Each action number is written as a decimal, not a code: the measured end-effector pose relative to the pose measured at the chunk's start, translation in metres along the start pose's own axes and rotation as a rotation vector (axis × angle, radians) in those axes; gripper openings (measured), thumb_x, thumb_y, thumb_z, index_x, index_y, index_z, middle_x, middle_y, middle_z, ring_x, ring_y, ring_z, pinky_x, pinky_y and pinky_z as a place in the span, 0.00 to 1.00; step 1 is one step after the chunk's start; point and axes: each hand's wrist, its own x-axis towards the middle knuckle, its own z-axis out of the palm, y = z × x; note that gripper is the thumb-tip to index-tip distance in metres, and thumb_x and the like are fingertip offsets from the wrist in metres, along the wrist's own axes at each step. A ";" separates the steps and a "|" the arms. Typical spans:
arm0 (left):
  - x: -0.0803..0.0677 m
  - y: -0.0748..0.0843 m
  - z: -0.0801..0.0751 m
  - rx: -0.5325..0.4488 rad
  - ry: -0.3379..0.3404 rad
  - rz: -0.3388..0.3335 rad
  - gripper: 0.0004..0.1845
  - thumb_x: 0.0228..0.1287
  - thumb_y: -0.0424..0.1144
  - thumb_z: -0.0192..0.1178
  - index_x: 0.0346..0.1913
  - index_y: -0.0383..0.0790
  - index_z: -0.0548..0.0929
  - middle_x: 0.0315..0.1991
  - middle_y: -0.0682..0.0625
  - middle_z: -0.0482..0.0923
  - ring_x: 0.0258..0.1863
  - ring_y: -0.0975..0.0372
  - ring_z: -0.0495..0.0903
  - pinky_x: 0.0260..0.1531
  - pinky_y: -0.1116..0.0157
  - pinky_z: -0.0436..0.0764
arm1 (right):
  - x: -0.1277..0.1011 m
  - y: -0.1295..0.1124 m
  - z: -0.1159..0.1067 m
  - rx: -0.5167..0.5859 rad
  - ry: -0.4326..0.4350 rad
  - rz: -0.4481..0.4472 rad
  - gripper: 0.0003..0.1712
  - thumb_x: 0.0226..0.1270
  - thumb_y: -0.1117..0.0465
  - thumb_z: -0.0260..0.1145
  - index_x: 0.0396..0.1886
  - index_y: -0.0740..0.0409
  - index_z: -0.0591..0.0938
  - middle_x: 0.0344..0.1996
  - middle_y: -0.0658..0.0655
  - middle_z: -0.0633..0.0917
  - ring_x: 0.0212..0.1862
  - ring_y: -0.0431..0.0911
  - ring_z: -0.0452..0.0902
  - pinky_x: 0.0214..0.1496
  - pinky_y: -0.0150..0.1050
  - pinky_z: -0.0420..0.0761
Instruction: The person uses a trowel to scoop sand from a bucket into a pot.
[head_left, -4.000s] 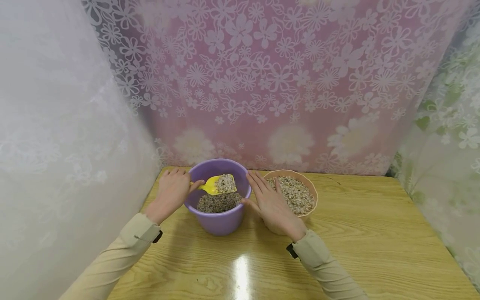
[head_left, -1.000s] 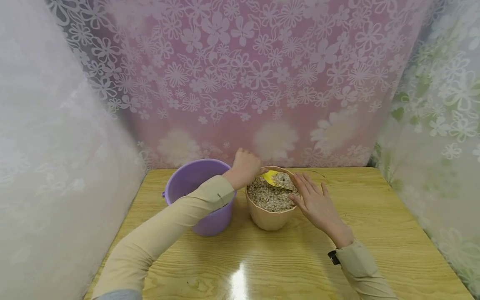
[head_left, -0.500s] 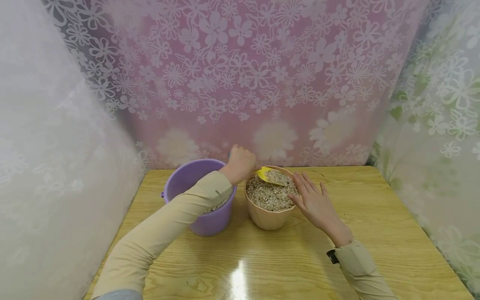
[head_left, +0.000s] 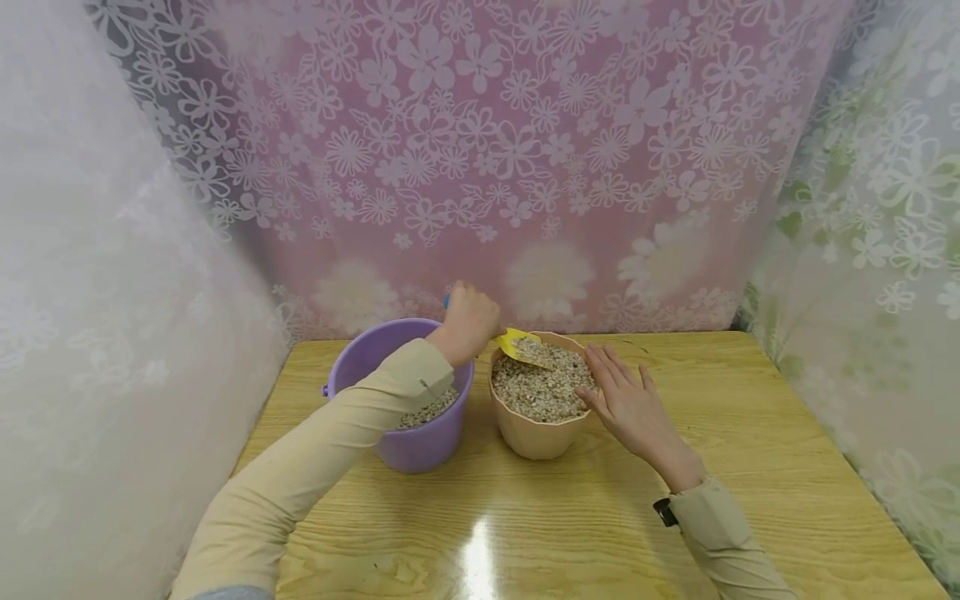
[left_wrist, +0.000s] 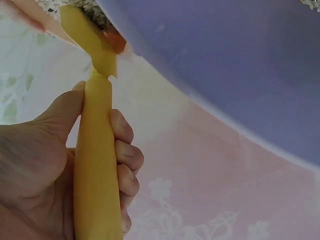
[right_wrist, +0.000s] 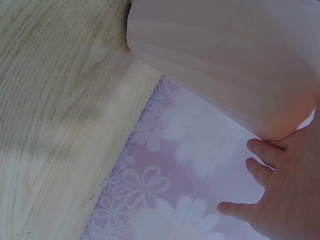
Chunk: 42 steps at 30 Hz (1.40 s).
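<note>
My left hand grips the handle of a small yellow scoop above the back left rim of the peach pot. Pale grains, like fine gravel, lie on its blade. In the left wrist view the fingers wrap the yellow handle, with the thumb along its side. Similar gravel fills the pot nearly to the brim. My right hand rests with extended fingers against the pot's right rim. Left of the pot stands a purple bucket with gravel inside, partly hidden by my left forearm.
Both containers stand on a wooden table, close together with a narrow gap between them. A pink flowered curtain hangs just behind the table. Pale sheets close off the left and right sides.
Four seconds ago the loaded scoop was over the purple bucket, with my right hand between the containers. In the last second the scoop, with gravel on it, has drawn left from the pot's middle.
</note>
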 end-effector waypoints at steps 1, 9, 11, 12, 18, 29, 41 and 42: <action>-0.001 -0.001 0.000 0.015 -0.002 -0.001 0.30 0.71 0.66 0.51 0.20 0.46 0.74 0.20 0.55 0.69 0.24 0.60 0.65 0.30 0.65 0.63 | 0.000 0.000 0.000 -0.001 0.000 -0.001 0.43 0.80 0.39 0.50 0.83 0.53 0.50 0.81 0.57 0.52 0.81 0.55 0.43 0.75 0.69 0.39; -0.010 -0.005 -0.005 0.111 0.018 -0.009 0.28 0.70 0.66 0.52 0.23 0.49 0.80 0.21 0.56 0.73 0.23 0.61 0.68 0.31 0.66 0.64 | 0.002 0.001 0.001 -0.002 0.002 -0.002 0.43 0.80 0.39 0.51 0.82 0.55 0.51 0.81 0.60 0.54 0.81 0.56 0.44 0.75 0.70 0.39; -0.013 -0.007 -0.006 0.135 0.014 -0.014 0.28 0.70 0.67 0.51 0.25 0.50 0.83 0.22 0.57 0.76 0.25 0.61 0.72 0.33 0.66 0.67 | 0.002 0.001 0.000 -0.002 0.001 -0.001 0.42 0.80 0.40 0.51 0.82 0.55 0.51 0.81 0.60 0.54 0.81 0.57 0.44 0.75 0.70 0.39; -0.015 -0.007 -0.007 0.145 0.007 -0.017 0.28 0.71 0.67 0.51 0.26 0.50 0.84 0.23 0.57 0.77 0.26 0.61 0.73 0.34 0.66 0.68 | 0.002 0.001 0.000 -0.001 0.001 -0.002 0.42 0.80 0.40 0.51 0.82 0.55 0.51 0.81 0.60 0.54 0.81 0.57 0.44 0.75 0.70 0.39; -0.023 -0.010 -0.010 0.187 -0.015 -0.011 0.29 0.71 0.67 0.50 0.22 0.49 0.80 0.21 0.56 0.75 0.29 0.61 0.77 0.37 0.66 0.70 | 0.003 0.002 0.000 0.006 -0.002 -0.002 0.42 0.81 0.40 0.50 0.82 0.56 0.51 0.80 0.61 0.53 0.81 0.58 0.44 0.74 0.71 0.39; -0.049 -0.013 -0.019 0.301 0.030 0.014 0.30 0.72 0.66 0.50 0.22 0.47 0.80 0.24 0.54 0.79 0.29 0.61 0.75 0.36 0.66 0.67 | 0.003 0.002 0.003 0.012 0.007 -0.008 0.41 0.81 0.40 0.49 0.82 0.56 0.51 0.80 0.61 0.54 0.81 0.58 0.44 0.74 0.71 0.39; -0.061 -0.034 -0.014 0.222 0.258 0.002 0.30 0.73 0.66 0.49 0.22 0.45 0.77 0.27 0.53 0.74 0.31 0.60 0.69 0.40 0.65 0.70 | 0.001 0.002 0.003 0.017 0.004 0.001 0.42 0.81 0.39 0.49 0.82 0.55 0.51 0.81 0.61 0.53 0.81 0.57 0.44 0.74 0.71 0.39; -0.062 -0.037 -0.013 0.185 0.271 -0.006 0.30 0.73 0.66 0.49 0.24 0.44 0.79 0.30 0.52 0.77 0.33 0.59 0.72 0.41 0.64 0.71 | 0.002 0.002 0.003 0.013 0.004 0.001 0.42 0.81 0.39 0.49 0.82 0.55 0.51 0.81 0.60 0.53 0.81 0.57 0.44 0.74 0.71 0.39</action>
